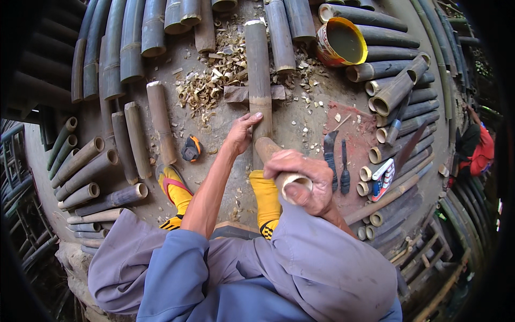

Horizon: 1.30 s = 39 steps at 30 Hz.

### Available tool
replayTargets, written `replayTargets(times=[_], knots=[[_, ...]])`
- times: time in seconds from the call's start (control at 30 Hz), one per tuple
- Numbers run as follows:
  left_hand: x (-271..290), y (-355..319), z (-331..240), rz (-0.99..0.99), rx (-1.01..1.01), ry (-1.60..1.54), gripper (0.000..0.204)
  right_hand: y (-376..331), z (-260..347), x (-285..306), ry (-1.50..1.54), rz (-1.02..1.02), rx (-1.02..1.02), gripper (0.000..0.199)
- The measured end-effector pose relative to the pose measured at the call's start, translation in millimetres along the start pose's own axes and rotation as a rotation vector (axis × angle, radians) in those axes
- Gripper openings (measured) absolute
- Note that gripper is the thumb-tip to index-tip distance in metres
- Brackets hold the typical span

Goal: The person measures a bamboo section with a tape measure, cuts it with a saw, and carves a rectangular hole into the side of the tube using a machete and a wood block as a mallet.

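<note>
A: What does the right hand [300,174] hold?

B: It is clenched around the near, hollow end of a short bamboo tube [279,169], just above the yellow socks [265,196].

A: And the left hand [242,131]?

B: Its fingers grasp the long bamboo pole [258,70] lying on the ground, running away from the person.

A: Farther out?

B: Wood shavings [212,80] beside the pole, then a yellow-rimmed bucket [340,42].
</note>
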<state>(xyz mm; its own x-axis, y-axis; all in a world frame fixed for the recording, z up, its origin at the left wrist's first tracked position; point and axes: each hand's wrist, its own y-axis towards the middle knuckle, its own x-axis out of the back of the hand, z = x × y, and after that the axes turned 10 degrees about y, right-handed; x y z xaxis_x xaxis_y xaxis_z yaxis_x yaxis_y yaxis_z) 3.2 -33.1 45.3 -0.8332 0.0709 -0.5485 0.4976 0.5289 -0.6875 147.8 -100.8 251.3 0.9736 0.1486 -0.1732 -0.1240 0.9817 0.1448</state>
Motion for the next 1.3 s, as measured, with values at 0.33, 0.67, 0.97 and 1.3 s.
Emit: replayTargets(times=[0.33, 0.67, 0.97, 1.3], knots=[[-1.6, -4.4, 4.4, -0.142, -0.067, 0.013, 0.045, 18.9, 3.6, 7.1, 0.073, 0.205, 0.008, 0.038], [0.7, -4.8, 3.3, -0.132, -0.004, 0.095, 0.047, 7.0, 2.0, -1.9, 0.044, 0.038, 0.012, 0.025], [-3.9, -37.3, 11.6, -0.233, -0.200, 0.362, 0.072, 10.5, 39.7, -1.5, 0.260, -0.126, 0.095, 0.021], [-56.4, -122.1, -40.1, 0.223, -0.278, 1.056, 0.078, 54.2, 1.7, 57.7, 0.824, -0.538, -0.405, 0.036]])
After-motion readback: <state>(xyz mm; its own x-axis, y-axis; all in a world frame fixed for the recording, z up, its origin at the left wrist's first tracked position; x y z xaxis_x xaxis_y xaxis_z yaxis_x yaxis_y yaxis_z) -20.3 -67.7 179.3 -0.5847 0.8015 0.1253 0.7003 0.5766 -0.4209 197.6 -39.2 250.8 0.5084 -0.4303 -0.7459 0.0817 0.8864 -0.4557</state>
